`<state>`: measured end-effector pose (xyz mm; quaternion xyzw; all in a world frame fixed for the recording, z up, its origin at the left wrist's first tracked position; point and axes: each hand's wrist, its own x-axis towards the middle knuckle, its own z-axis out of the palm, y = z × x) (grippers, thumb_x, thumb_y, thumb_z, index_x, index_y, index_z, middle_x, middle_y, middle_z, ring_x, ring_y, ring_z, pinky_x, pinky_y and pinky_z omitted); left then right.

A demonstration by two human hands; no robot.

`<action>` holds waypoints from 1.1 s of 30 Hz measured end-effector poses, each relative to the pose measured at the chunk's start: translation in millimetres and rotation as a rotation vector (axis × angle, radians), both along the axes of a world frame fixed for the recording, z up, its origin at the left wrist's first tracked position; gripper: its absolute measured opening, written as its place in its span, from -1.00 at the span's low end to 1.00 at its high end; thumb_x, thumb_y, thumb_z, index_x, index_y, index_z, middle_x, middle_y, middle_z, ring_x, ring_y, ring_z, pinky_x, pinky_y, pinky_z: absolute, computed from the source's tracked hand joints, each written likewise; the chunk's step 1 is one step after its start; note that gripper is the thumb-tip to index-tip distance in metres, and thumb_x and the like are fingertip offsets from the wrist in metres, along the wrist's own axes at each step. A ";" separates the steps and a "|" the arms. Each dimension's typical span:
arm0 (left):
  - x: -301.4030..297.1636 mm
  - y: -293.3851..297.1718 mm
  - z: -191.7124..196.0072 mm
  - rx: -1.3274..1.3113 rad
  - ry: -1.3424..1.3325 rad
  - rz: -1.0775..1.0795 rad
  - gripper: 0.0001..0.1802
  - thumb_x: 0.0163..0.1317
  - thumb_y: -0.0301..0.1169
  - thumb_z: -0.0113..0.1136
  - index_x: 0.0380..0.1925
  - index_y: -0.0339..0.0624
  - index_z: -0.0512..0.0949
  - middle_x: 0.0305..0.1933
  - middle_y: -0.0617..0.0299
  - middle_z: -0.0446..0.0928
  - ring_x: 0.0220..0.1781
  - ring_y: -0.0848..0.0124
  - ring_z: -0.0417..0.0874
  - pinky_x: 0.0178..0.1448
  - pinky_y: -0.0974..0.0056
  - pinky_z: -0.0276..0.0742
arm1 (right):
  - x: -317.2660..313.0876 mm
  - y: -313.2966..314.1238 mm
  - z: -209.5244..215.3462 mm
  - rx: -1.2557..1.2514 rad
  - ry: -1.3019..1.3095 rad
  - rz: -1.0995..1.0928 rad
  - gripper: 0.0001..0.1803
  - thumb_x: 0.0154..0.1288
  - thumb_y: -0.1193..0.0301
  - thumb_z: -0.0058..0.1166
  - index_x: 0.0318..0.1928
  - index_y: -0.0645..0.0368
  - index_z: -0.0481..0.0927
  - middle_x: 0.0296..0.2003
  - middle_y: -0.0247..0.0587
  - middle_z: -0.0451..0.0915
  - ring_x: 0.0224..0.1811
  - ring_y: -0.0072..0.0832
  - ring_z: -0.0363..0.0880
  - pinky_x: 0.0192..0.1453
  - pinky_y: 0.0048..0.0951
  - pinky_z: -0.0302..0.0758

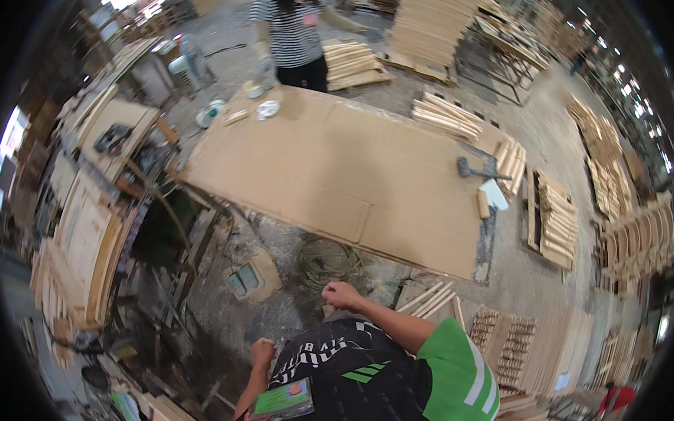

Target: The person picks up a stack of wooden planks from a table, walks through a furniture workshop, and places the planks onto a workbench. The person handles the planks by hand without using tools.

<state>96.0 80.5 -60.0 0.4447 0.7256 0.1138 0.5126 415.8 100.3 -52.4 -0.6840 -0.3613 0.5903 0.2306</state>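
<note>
My right hand (342, 295) is curled into a loose fist in front of my body, just short of the near edge of the worktable, with nothing showing in it. Lower and to the left, my left hand (263, 352) is also closed, held near my side and touching nothing visible. The worktable (305, 156) ahead of me is covered with brown cardboard. Near its right end lie a dark mallet (478, 170), a pale flat sheet (494, 194) and a short wooden block (482, 204). A white round item (268, 110) and a small wood strip (235, 117) lie at the far left corner.
A person in a striped shirt (295, 34) stands at the table's far side, wearing gloves. Wooden sticks (446, 117) are stacked beyond the table, and more piles (552, 218) line the right. A cluttered bench (115, 136) stands at left; a fan (185, 67) is behind it.
</note>
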 end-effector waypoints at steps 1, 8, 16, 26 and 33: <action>-13.4 -4.7 -0.4 -0.043 -0.043 0.100 -0.83 0.14 -0.52 -0.02 -0.49 -0.19 0.59 -0.58 0.16 0.56 -0.59 0.41 0.57 -0.57 0.29 0.42 | -16.8 0.0 5.0 -0.022 0.041 0.030 -0.73 0.27 0.25 0.05 -0.17 0.14 0.64 -0.47 -0.34 0.60 -0.55 -0.58 0.50 -0.53 -0.47 0.40; -115.0 -56.4 -3.1 -0.160 -0.085 0.376 -0.83 0.15 -0.50 0.00 -0.42 -0.20 0.61 -0.52 0.14 0.59 -0.62 0.37 0.56 -0.58 0.24 0.43 | -128.5 -8.6 -6.3 0.026 0.015 0.292 -0.71 0.30 0.24 0.06 -0.13 0.18 0.62 -0.45 -0.33 0.61 -0.47 -0.59 0.52 -0.41 -0.48 0.45; -209.1 -114.3 -7.4 -0.162 0.264 0.074 -0.74 0.10 -0.35 0.04 -0.58 -0.22 0.67 -0.61 0.04 0.61 -0.57 0.23 0.69 -0.48 0.13 0.55 | -214.1 -9.4 -2.3 0.042 -0.016 0.552 -0.66 0.28 0.24 0.07 -0.12 0.25 0.64 -0.36 -0.25 0.68 -0.35 -0.54 0.62 -0.20 -0.49 0.53; -226.7 -156.9 -22.2 -0.168 0.273 0.255 -0.74 0.07 -0.32 0.07 -0.44 -0.18 0.72 -0.40 0.01 0.69 -0.33 0.13 0.75 -0.22 0.07 0.65 | -277.6 29.3 11.8 -0.024 0.046 0.719 -0.68 0.34 0.24 0.06 -0.09 0.24 0.61 -0.45 -0.32 0.62 -0.52 -0.62 0.51 -0.47 -0.57 0.40; -212.6 -168.2 -24.8 -0.055 0.512 -0.070 -0.72 0.03 -0.31 0.06 -0.40 -0.13 0.73 -0.22 0.01 0.69 -0.13 0.08 0.72 -0.04 0.04 0.62 | -307.8 67.3 -6.2 -0.046 -0.010 0.908 -0.68 0.34 0.24 0.05 -0.10 0.23 0.62 -0.45 -0.30 0.64 -0.52 -0.62 0.53 -0.48 -0.55 0.42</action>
